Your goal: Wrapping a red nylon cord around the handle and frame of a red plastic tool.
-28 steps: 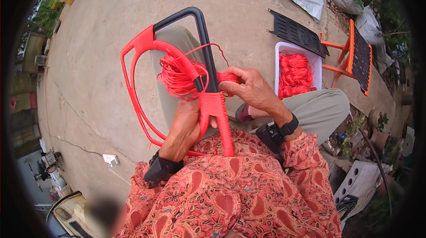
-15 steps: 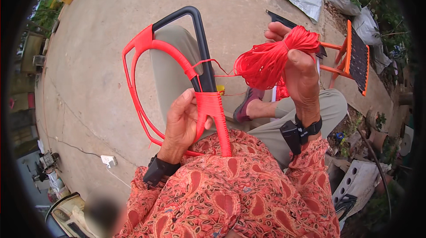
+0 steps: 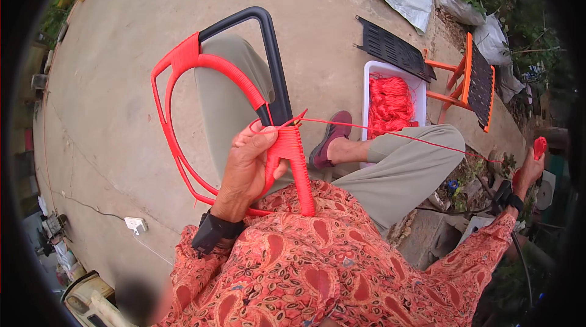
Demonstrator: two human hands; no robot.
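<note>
A black frame [image 3: 270,40], largely wrapped in red cord, leans across my lap and left knee. My left hand [image 3: 247,159] is closed on the wrapped joint [image 3: 287,143], thumb pressing near the top of the winding. From there a strand of red cord [image 3: 390,133] stretches to the right across my leg. Far out at the right, my right hand [image 3: 530,169] is closed around the bundle of red cord [image 3: 539,147], mostly hidden in the fist. A short bare black stretch of the frame shows just above my left thumb.
Beyond my right foot stands a white bin [image 3: 420,98] holding red cord bundles [image 3: 390,101]. Behind it lie a black slatted panel [image 3: 394,46] and an orange-legged stool [image 3: 467,80]. A white power socket [image 3: 135,224] rests on the concrete at left. Rubble and plants line the right side.
My right hand has swung far out to the right with the cord bundle, drawing the strand out long and nearly taut. The white bin is now uncovered. My left hand stays on the frame.
</note>
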